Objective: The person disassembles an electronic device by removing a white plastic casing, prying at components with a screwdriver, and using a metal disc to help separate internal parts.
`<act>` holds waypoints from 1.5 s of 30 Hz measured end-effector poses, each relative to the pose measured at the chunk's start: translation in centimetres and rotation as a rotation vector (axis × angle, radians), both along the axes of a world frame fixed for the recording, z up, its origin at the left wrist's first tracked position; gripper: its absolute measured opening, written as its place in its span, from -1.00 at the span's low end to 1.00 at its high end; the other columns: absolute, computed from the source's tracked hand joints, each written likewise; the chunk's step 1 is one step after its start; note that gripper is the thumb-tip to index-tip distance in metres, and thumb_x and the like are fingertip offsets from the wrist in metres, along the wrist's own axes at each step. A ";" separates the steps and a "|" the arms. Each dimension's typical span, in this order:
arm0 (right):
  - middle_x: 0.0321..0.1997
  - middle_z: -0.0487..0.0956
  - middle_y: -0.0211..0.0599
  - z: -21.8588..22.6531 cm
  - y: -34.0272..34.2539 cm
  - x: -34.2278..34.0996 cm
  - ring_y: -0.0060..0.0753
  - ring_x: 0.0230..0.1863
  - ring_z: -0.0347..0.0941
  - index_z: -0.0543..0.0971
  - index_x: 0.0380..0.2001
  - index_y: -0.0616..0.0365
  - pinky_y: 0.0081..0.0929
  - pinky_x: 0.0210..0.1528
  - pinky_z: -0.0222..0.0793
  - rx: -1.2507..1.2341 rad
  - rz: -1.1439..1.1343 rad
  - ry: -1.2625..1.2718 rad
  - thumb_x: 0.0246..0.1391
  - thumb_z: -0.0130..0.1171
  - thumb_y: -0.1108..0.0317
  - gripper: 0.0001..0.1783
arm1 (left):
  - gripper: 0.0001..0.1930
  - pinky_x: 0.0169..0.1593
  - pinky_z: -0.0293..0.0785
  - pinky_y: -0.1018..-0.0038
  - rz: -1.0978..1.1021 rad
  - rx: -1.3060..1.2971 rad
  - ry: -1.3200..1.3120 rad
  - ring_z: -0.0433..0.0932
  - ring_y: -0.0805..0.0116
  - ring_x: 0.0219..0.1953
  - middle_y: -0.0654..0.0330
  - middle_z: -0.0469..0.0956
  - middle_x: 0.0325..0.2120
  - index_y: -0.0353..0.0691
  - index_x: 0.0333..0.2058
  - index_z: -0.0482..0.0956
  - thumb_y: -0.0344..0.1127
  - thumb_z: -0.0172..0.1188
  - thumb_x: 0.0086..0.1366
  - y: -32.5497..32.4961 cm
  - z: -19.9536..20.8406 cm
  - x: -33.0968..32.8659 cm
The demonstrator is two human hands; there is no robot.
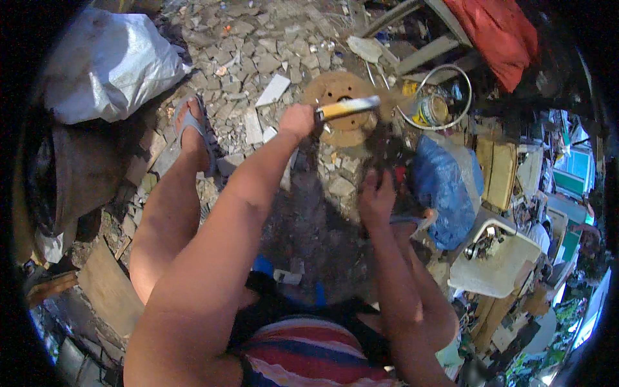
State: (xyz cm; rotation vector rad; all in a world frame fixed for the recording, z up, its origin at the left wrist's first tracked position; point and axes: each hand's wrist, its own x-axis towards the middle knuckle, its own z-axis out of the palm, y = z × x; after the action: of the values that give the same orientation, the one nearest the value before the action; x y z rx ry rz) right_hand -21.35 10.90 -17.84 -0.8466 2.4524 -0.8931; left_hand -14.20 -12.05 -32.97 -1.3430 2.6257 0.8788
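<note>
My left hand (298,120) is closed around the near end of a tool with a yellow and white handle (342,109). The handle points right, and its far end is smeared, so the tool's kind does not show. Under it a rusty round metal disc (353,133) with small holes lies flat on the rubble. Lower and to the right, my right hand (377,200) has its fingers curled at a dark, blurred mass (389,147) beside the disc. What those fingers hold cannot be made out.
Broken tile pieces (248,61) cover the ground. A white sack (119,68) lies at left. To the right are a metal ring (469,97), a yellow can (438,109), a blue plastic bag (442,187) and a white basin (509,261). A red cloth (500,35) hangs over a wooden frame (425,55).
</note>
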 end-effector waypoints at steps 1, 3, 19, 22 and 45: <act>-0.38 0.54 -0.06 0.7 0.0 -1.1 -0.08 -0.35 0.48 0.40 -0.10 0.32 -0.23 -0.25 0.38 -0.110 -0.016 0.020 0.21 -0.09 0.01 -0.49 | -0.76 -0.17 0.51 0.13 -0.014 0.006 0.017 0.59 -0.02 -0.27 -0.05 0.59 -0.34 -0.10 -0.26 0.61 -0.25 -0.01 0.19 0.2 1.0 -0.4; -0.36 0.54 -0.02 2.4 -0.1 -2.2 0.00 -0.32 0.49 0.39 -0.11 0.33 -0.21 -0.27 0.37 -0.308 -0.042 0.019 0.21 -0.08 0.03 -0.50 | -0.74 -0.14 0.51 0.16 -0.034 0.018 0.041 0.59 -0.03 -0.24 -0.10 0.59 -0.32 -0.19 -0.29 0.62 -0.31 -0.06 0.20 0.6 2.8 -0.7; -0.26 0.58 0.08 -5.5 4.1 -2.4 0.17 -0.19 0.50 0.34 0.02 0.33 -0.15 -0.17 0.39 0.031 -0.143 0.106 0.16 -0.01 -0.04 -0.39 | -0.59 -0.24 0.53 0.24 0.111 0.219 0.138 0.61 0.08 -0.35 0.01 0.61 -0.43 -0.18 -0.27 0.63 -0.01 0.29 0.00 -1.2 2.2 -0.7; -0.26 0.57 0.05 -8.5 5.4 -1.5 0.11 -0.19 0.51 0.35 0.01 0.30 -0.15 -0.16 0.39 0.438 -0.278 0.083 0.15 0.03 0.01 -0.43 | -0.67 -0.52 0.44 0.41 0.286 0.702 0.219 0.53 0.38 -0.52 0.15 0.58 -0.51 -0.31 -0.38 0.61 -0.10 0.29 0.12 -3.6 4.9 0.4; -0.09 0.44 0.13 18.1 3.0 -13.8 0.11 -0.08 0.41 0.28 0.04 0.24 0.10 0.05 0.30 -1.407 -0.156 -1.150 -0.03 -0.06 -0.35 -0.14 | -0.66 -0.30 0.52 0.52 0.119 1.418 0.630 0.56 0.49 -0.28 0.25 0.59 -0.26 -0.26 -0.09 0.51 -0.24 0.25 0.19 17.9 32.8 11.7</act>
State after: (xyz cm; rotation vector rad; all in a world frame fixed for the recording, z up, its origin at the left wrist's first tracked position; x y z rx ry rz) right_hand -35.15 13.93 0.26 -0.2259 0.6828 -2.3141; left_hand -2.45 5.88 -0.20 -0.7788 1.2550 2.6719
